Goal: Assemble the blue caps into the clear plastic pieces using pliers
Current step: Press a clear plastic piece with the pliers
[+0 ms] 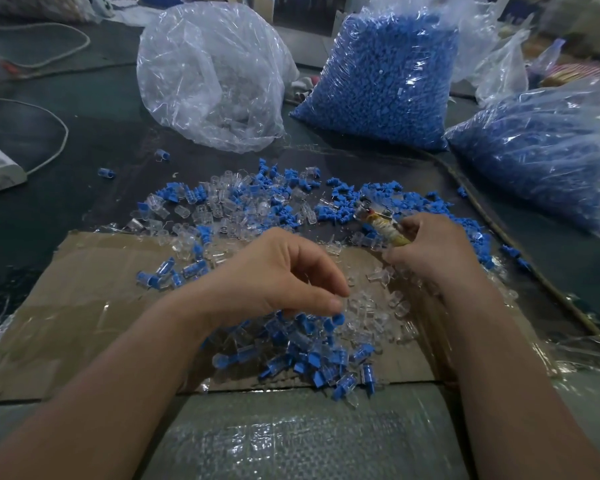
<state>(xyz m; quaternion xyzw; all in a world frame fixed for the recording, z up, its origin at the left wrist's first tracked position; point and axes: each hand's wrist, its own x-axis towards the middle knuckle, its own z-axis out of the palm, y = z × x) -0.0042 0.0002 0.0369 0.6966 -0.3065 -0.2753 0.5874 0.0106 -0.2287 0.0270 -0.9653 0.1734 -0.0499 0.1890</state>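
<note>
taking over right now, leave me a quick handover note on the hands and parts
Left hand: fingers curled over the done pile, grip unclear.
Right hand: grips pliers.
Loose caps and clear pieces lie mixed beyond the cardboard; cap bags and a clear-piece bag behind.
Done: one small pile. Left: the loose spread, then the bags.

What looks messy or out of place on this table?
Some bits lie apart from the main pile: two blue-and-clear pieces sit alone on the dark table at left, and a few blue caps sit past the cord at right. The pliers in the right hand have a handle wrapped in pale binding.
</note>
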